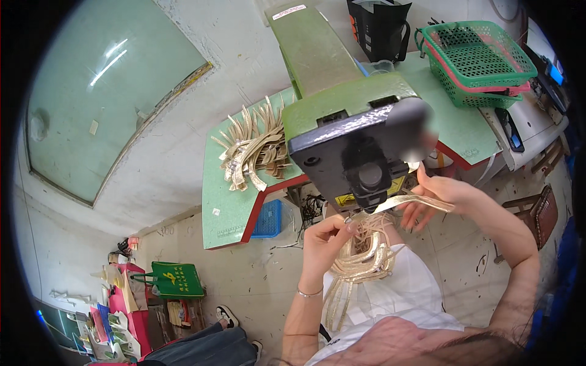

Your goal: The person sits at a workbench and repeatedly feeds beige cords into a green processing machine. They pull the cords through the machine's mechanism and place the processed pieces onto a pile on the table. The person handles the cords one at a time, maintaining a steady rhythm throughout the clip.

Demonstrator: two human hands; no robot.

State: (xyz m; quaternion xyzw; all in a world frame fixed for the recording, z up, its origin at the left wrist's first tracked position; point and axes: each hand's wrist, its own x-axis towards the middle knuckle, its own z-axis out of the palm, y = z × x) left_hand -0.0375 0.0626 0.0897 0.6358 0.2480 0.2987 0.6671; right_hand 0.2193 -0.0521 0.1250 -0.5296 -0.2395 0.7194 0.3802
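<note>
A thin gold strap point(415, 200) stretches beneath the black head point(351, 152) of a green machine point(317, 55). My right hand point(442, 194) holds one end of it, thumb raised and fingers curled below. Close to the strap's other end, my left hand point(326, 243) is closed in a pinch under the front of the machine head; what lies between its fingertips is partly hidden. Over my lap hangs a bundle of gold straps point(366, 265), just below both hands.
Left of the machine, a heap of gold straps point(256, 152) lies on the green tabletop point(223, 201). Stacked green and pink baskets point(479, 61) and a black bag point(381, 30) stand at the back right. A blue crate point(267, 219) sits under the table. Another person's shoe point(227, 315) shows lower left.
</note>
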